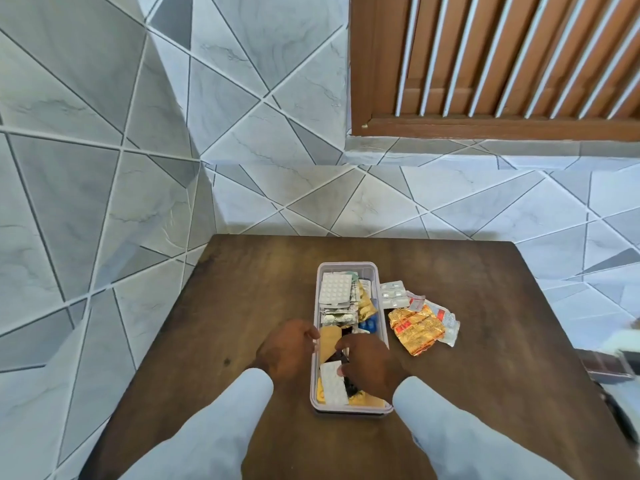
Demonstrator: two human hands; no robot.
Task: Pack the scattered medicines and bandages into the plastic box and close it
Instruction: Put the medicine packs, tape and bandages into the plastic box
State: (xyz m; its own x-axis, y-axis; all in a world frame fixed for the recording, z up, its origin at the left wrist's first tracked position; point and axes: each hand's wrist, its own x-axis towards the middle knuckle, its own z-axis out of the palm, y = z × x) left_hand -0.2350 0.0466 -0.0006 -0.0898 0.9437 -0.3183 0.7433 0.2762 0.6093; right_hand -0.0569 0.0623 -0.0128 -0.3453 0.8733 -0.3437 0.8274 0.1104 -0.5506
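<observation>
A clear plastic box stands open in the middle of the wooden table. It holds several blister packs, among them a white one at the far end and a tan strip. My left hand rests against the box's left rim, its fingers curled on the edge. My right hand reaches into the near half of the box, its fingers pinching a dark packet beside a white blister pack. Loose on the table to the right of the box lie a white blister strip, a gold foil pack and clear sachets.
The table stands in a tiled corner, with walls to the left and behind. A wooden slatted shutter is at the upper right. A blurred dark object sits off the table's right edge. No lid is in view.
</observation>
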